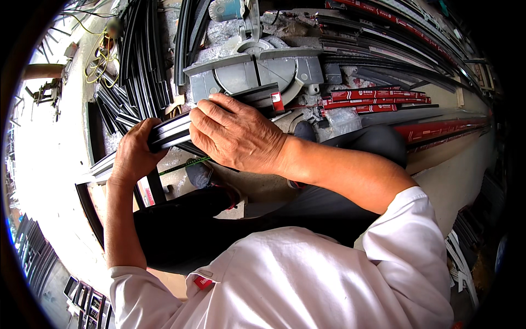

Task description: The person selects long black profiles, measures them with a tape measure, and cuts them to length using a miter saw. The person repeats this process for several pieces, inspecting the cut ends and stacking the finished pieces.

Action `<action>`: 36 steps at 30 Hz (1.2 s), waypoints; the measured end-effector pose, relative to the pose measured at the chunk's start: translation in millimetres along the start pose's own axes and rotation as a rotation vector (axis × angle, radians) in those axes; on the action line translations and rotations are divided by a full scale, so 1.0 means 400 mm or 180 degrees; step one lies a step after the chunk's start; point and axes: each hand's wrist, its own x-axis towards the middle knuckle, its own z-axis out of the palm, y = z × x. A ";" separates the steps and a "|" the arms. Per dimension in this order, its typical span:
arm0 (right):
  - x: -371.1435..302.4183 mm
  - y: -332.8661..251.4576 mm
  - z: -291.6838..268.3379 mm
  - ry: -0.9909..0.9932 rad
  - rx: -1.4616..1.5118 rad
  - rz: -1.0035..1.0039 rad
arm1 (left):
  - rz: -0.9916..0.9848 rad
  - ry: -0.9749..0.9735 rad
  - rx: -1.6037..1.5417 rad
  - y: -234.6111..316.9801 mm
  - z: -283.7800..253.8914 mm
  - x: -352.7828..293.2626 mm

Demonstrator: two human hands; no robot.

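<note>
A long metal profile [173, 129], dark with pale grooves, runs across in front of me from lower left to upper right. My left hand [135, 151] grips it with the thumb on the near side and the fingers over the far side. Further right along the same profile, my right hand [235, 131] is closed over it, knuckles up, with part of the profile hidden underneath. Its right end bears a small red and white label [276, 101] and lies close to the front of a grey mitre saw base [205, 85].
A teal saw housing [225, 10] stands behind the base. Bundles of black profiles [143, 52] lie at the far left. Red-wrapped profiles [378, 97] and long dark bars [383, 63] lie to the right. My shoe [198, 174] is on the floor below the profile.
</note>
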 end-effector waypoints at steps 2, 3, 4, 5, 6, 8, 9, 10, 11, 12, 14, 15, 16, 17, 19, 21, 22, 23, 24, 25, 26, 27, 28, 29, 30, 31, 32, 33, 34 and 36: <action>0.000 -0.001 0.001 0.0043 0.0082 0.0045 | -0.0008 0.0001 0.0001 -0.002 0.000 -0.001; -0.001 -0.001 0.001 0.0061 0.0118 0.0069 | 0.0013 0.0009 0.0015 -0.002 0.001 0.000; -0.002 -0.001 0.002 0.0068 0.0113 0.0081 | 0.0033 0.0017 0.0028 -0.001 0.002 0.000; -0.003 0.000 0.003 0.0080 0.0113 0.0088 | 0.0046 0.0028 0.0044 -0.001 0.001 -0.002; -0.003 0.001 0.003 0.0091 0.0114 0.0094 | 0.0058 0.0018 0.0066 -0.001 0.000 -0.003; -0.005 0.004 -0.005 0.0037 0.0054 0.0116 | 0.0087 -0.0001 0.0102 -0.002 -0.001 -0.001; -0.008 0.007 -0.009 0.0005 0.0021 0.0127 | 0.0098 -0.0004 0.0121 -0.001 0.000 0.001; -0.012 0.010 -0.010 -0.0066 -0.0059 0.0137 | 0.0109 -0.0007 0.0137 0.002 0.003 0.005; -0.013 0.011 -0.009 -0.0122 -0.0119 0.0137 | 0.0096 -0.0007 0.0166 0.001 0.002 0.002; -0.014 0.012 -0.009 -0.0179 -0.0179 0.0136 | 0.0161 0.0012 0.0180 0.000 0.002 0.001; -0.016 0.007 -0.012 -0.0577 -0.0190 0.0159 | 0.0272 0.0062 0.0213 -0.010 -0.001 -0.001; -0.018 0.010 -0.005 -0.0634 -0.0241 0.0098 | 0.0315 0.0059 0.0129 -0.012 -0.004 -0.002; -0.025 0.013 0.002 -0.0690 -0.0290 0.0029 | 0.0369 0.0031 0.0119 -0.006 -0.006 0.002; -0.028 0.006 0.017 -0.0695 -0.0333 0.0061 | 0.0359 0.0036 0.0160 -0.011 -0.011 -0.007; -0.019 0.002 0.003 -0.0946 -0.0089 0.0162 | 0.0481 0.0150 0.0216 -0.034 -0.010 -0.014; -0.018 -0.002 -0.006 -0.1227 0.0326 0.0436 | 0.0681 0.0288 0.0249 -0.056 -0.002 -0.002; -0.016 -0.005 -0.006 -0.1261 0.0460 0.0534 | 0.0737 0.0323 0.0262 -0.059 -0.006 0.000; -0.007 -0.009 -0.014 -0.1260 0.0700 0.0677 | 0.0693 0.0362 0.0334 -0.060 -0.013 -0.004; 0.000 -0.010 -0.025 -0.1281 0.0909 0.0828 | 0.0679 0.0408 0.0391 -0.060 -0.018 -0.003; -0.001 -0.011 -0.023 -0.1344 0.1078 0.0975 | 0.0689 0.0568 0.0423 -0.065 -0.021 -0.006; -0.004 -0.010 -0.023 -0.1434 0.1211 0.1144 | 0.0737 0.0729 0.0433 -0.065 -0.022 -0.005; -0.005 -0.006 -0.023 -0.1440 0.1383 0.1247 | 0.0793 0.1008 0.0455 -0.058 -0.027 -0.005; -0.001 -0.013 -0.025 -0.1504 0.1438 0.1383 | 0.0706 0.1007 0.0440 -0.062 -0.036 -0.014; 0.000 -0.013 -0.020 -0.1519 0.1535 0.1534 | 0.0679 0.1321 0.0588 -0.068 -0.035 -0.017; 0.001 -0.010 -0.024 -0.1519 0.1595 0.1695 | 0.0687 0.1654 0.0736 -0.062 -0.041 -0.018; 0.006 -0.012 -0.027 -0.1398 0.1603 0.1803 | 0.0520 0.1703 0.0593 -0.055 -0.055 -0.024; 0.005 -0.009 -0.025 -0.1384 0.1707 0.1919 | 0.0503 0.1955 0.0419 -0.051 -0.062 -0.032; 0.010 -0.008 -0.027 -0.1405 0.1815 0.2036 | 0.0308 0.2213 0.0359 -0.055 -0.059 -0.034; 0.018 -0.006 -0.027 -0.1424 0.1925 0.2156 | 0.0117 0.2469 0.0295 -0.060 -0.057 -0.034; 0.019 -0.006 -0.026 -0.1253 0.2128 0.2119 | -0.0354 0.2777 -0.0218 -0.041 -0.051 -0.032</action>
